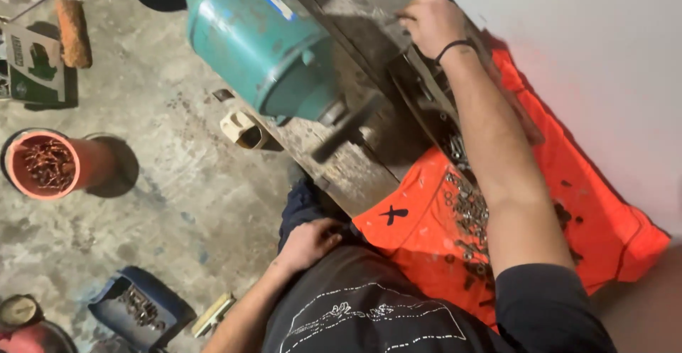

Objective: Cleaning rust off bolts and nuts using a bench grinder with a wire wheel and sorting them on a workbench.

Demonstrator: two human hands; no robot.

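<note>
My right hand is extended to about 1 o'clock, resting on the worn metal bed of the bench machine just past the teal electric motor. The fingers are curled down around something thin and dark at the plate's edge; I cannot tell what it is, or whether the fingers are fully closed on it. A black band sits on that wrist.

My left hand lies at about 7 o'clock, fingers loosely folded on my dark trouser leg, holding nothing.

Judgement: the work in hand is at the machine bed, with the right hand positioning or feeding a small part there. Any further move calls for a steady reach along the narrow gap between motor and wall.

The stock appears to be the small metal nuts and washers scattered on the orange cloth at 3 to 4 o'clock, directly under my right forearm.

Surroundings: an orange cup of coppery scraps at 9 o'clock; a blue tray of dark fasteners at 8 o'clock; a green and white carton and a brown roller-shaped item at 10 o'clock, all on the concrete floor.

Obstructions: the motor housing and its dark lever crowd the reach; loose hardware lies under the arm.
</note>
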